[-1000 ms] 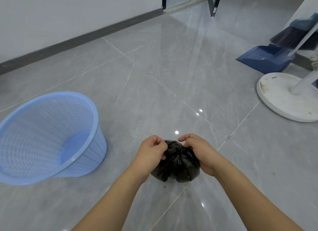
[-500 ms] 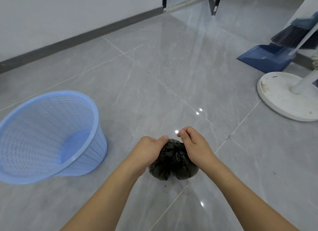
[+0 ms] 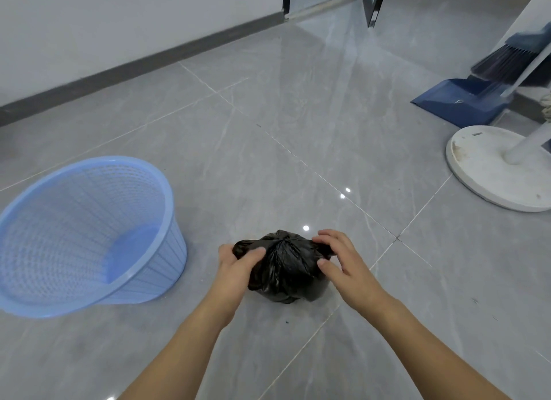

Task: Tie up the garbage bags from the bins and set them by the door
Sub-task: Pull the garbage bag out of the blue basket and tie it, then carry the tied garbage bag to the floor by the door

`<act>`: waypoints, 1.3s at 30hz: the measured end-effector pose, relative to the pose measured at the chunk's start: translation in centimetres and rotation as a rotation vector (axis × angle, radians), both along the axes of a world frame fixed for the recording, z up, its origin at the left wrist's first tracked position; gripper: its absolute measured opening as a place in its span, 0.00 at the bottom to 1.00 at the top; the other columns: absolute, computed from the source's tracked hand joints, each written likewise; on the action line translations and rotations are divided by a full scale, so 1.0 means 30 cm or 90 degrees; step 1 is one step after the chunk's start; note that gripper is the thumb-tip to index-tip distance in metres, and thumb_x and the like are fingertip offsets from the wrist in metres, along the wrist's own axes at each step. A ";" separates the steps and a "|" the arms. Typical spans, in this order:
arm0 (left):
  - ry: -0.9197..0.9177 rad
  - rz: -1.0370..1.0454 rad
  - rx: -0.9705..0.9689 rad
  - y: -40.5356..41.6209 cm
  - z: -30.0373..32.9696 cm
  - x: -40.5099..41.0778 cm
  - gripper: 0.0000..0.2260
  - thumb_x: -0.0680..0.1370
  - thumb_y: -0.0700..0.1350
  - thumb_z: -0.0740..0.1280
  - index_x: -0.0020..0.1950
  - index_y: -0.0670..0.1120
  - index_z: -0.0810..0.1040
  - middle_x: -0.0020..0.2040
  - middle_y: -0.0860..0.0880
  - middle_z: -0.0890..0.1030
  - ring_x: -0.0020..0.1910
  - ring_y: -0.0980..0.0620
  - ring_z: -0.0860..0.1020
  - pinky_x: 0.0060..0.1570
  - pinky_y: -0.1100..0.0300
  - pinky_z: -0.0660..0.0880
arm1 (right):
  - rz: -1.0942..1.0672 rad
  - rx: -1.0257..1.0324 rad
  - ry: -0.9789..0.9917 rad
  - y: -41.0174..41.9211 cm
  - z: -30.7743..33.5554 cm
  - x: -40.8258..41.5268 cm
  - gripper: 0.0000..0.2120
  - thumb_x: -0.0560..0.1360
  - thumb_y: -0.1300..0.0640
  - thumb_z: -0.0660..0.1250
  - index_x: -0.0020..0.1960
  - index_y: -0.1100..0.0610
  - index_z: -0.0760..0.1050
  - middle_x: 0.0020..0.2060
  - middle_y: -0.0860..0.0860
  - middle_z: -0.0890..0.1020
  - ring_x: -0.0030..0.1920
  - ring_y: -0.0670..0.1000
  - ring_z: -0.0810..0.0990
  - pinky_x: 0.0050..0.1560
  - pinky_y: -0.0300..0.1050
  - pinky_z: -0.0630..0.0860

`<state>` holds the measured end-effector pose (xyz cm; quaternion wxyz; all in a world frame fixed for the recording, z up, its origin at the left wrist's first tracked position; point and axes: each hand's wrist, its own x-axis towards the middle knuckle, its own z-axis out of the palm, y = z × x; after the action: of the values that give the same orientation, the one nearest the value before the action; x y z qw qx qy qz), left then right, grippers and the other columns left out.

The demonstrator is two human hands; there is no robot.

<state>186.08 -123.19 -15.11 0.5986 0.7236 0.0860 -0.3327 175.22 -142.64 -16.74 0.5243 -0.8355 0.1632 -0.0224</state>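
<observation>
A: What are the 2 hands doing?

B: The left hand (image 3: 238, 262) pinches one gathered ear of the black garbage bag (image 3: 286, 268) between thumb and fingers. The right hand (image 3: 340, 256) has curled fingers on the opposite ear, thumb pressed against the bag's side. I'd judge they pull the ears apart to cinch a knot at the puckered top.

A: Where is the bag?

B: Directly between the hands, resting on the grey tiled floor (image 3: 268, 149), low and small. Keeping it on the floor probably lets its weight anchor the pull, so neither hand has to carry it.

A: What lies around it?

B: Left of the left hand, well apart, a pale blue mesh bin (image 3: 89, 232) stands tilted in this wide view, with no liner inside. That fits this bag having come from it, though that's a guess. Far beyond the right hand sits a white round stand base (image 3: 495, 173), and past it a blue dustpan (image 3: 459, 101) with a broom (image 3: 507, 63) leaning over it.

A: And the door?

B: Straight ahead of the hands, at the far end of the floor, a dark door frame (image 3: 372, 3) stands beside the wall's grey skirting (image 3: 149, 60).

A: Anything blocking the way?

B: The floor between the hands and that frame looks bare. The stand base and dustpan sit off to the right, so a straight carry should miss them.
</observation>
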 end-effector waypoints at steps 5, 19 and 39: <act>-0.004 0.001 -0.024 -0.034 -0.043 -0.031 0.22 0.76 0.47 0.71 0.61 0.48 0.62 0.56 0.48 0.76 0.55 0.52 0.78 0.54 0.54 0.76 | 0.010 -0.076 0.076 0.006 -0.037 0.006 0.26 0.78 0.50 0.64 0.75 0.46 0.62 0.72 0.38 0.60 0.73 0.38 0.55 0.73 0.41 0.54; -0.113 0.151 -0.003 -0.121 0.291 0.098 0.06 0.80 0.41 0.61 0.57 0.42 0.68 0.46 0.48 0.76 0.43 0.55 0.75 0.43 0.58 0.72 | -0.200 0.132 0.003 0.032 0.318 0.184 0.06 0.78 0.59 0.63 0.49 0.53 0.78 0.51 0.52 0.79 0.54 0.50 0.78 0.57 0.47 0.76; -0.385 0.015 -0.098 -0.462 3.193 0.095 0.06 0.80 0.45 0.57 0.54 0.47 0.72 0.48 0.49 0.77 0.47 0.50 0.75 0.49 0.54 0.74 | -0.394 0.057 -0.188 -0.193 3.153 0.083 0.05 0.79 0.55 0.60 0.51 0.52 0.75 0.46 0.49 0.80 0.49 0.52 0.78 0.53 0.51 0.77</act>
<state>188.93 -137.06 80.67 0.6539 0.7412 -0.1133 -0.1006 177.72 -148.44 77.86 0.5466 -0.7102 0.3324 -0.2938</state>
